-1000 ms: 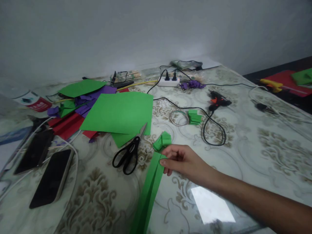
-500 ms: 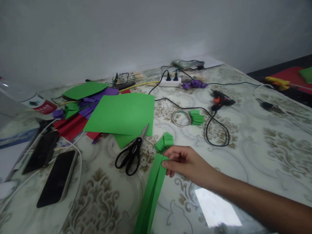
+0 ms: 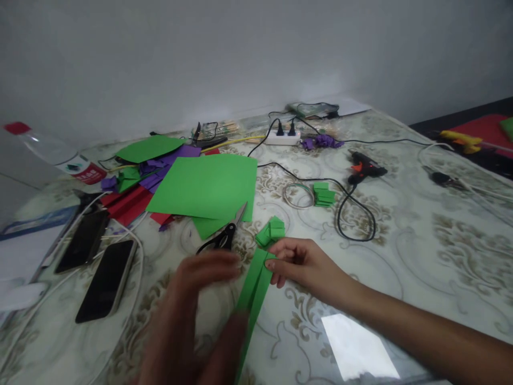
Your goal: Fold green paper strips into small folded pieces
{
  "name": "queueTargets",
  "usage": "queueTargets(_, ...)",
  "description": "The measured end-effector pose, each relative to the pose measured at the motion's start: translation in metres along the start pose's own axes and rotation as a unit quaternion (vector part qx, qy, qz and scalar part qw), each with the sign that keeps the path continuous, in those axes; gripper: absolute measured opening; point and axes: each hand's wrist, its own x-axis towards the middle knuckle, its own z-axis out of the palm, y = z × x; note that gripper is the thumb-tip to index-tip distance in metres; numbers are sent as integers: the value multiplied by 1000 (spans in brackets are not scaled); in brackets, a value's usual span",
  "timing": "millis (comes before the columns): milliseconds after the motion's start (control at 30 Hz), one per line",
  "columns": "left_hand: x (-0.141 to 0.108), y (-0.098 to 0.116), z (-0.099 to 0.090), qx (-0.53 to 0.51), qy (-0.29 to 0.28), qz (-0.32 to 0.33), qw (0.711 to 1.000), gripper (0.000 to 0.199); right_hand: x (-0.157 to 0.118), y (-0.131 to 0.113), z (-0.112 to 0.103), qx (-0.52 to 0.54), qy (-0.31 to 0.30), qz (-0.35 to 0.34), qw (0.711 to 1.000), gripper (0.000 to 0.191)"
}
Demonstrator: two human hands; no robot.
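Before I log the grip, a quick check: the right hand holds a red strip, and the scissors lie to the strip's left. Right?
Only the colour is wrong: the head view shows the right hand holding a green strip, with the scissors to its left.

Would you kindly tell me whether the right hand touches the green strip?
Touching: the head view shows the right hand pinching the green strip at its far end.

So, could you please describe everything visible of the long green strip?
The green strip looks like paper: long, narrow, matte, with lengthwise folds and a darker crease. The right grip pinches its far end; it slants toward the viewer, near end out of view. The blurred left grip, open, partly covers it; contact there is unclear.
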Motion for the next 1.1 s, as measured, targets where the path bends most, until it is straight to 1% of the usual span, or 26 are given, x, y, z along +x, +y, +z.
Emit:
queueTargets(67,21,1,11,101,3,-3,995,55,-2,-2,1,-1,-4,0,1000,37)
queueTargets(100,30,0,15,157,-9,-11,987,55,-2,-2,1,-2,-6,-2,1000,37)
queueTargets(133,37,-2,19,178,-39,-37,983,52,-3,-3,0,-2,-9,-5,1000,36)
queueTargets(167,43,-5,21,175,-84,-62,979,48,-3,-3,0,-1,-12,-8,1000,36)
queueTargets(200,46,-9,22,155,-114,-85,978,48,-3,-2,0,2,-16,-10,1000,36)
queueTargets(300,48,-18,21,67,-174,-150,971,39,-4,-2,0,8,-17,-23,1000,37)
queueTargets(400,47,-22,18,-9,-211,-176,961,31,-6,-2,1,4,-10,-47,999,37)
queueTargets(533,45,-23,14,-69,-215,-228,947,29,-11,-5,0,-2,-48,-73,996,32)
queueTargets(667,43,-29,11,-83,-222,-268,934,26,-13,-6,-2,-25,-86,-62,994,24)
queueTargets(767,42,-34,11,-100,-233,-274,928,27,-12,-4,-1,-63,-75,-43,994,16)
queueTargets(833,41,-36,11,-111,-240,-275,925,29,-11,-2,-1,-93,-63,-36,993,18)
queueTargets(900,42,-35,10,-107,-240,-286,921,32,-10,0,-2,-122,-64,-32,990,22)
queueTargets(1000,42,-29,8,-84,-246,-324,910,39,-11,-1,-5,-170,-83,-38,981,25)
queueTargets(1100,43,-23,6,-74,-277,-345,894,41,-13,-3,-7,-217,-114,-63,967,24)
